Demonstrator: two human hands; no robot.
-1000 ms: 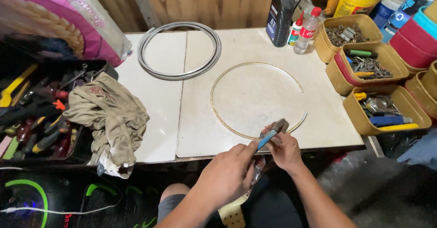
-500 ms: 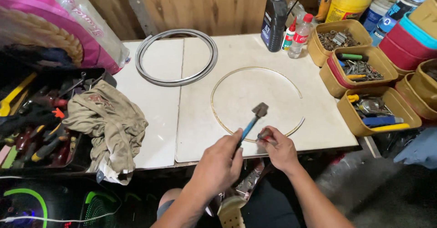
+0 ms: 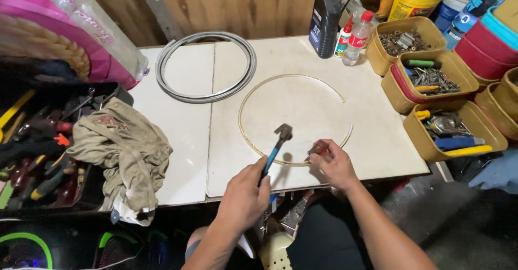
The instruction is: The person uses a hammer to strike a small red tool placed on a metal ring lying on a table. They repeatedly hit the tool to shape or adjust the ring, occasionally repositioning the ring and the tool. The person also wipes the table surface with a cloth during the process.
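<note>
A white table (image 3: 178,140) stood against a wooden wall (image 3: 237,5), with yellow tubs of hardware (image 3: 426,76) along its right edge and a tray of tools (image 3: 38,151) beside a crumpled rag (image 3: 127,151) on its left. A grey coiled ring (image 3: 205,67) lay near the back, apart from a thin brass-coloured ring (image 3: 294,120) at the middle. The left hand (image 3: 243,200) had its fingers wrapped closed around the blue handle of a small hammer (image 3: 278,146) — its head raised just above the ring's near edge. The right hand (image 3: 334,165) pinched a small red-and-metal piece (image 3: 318,148) between closed fingers, at the thin ring's front rim — whether touching it I could not tell.
</note>
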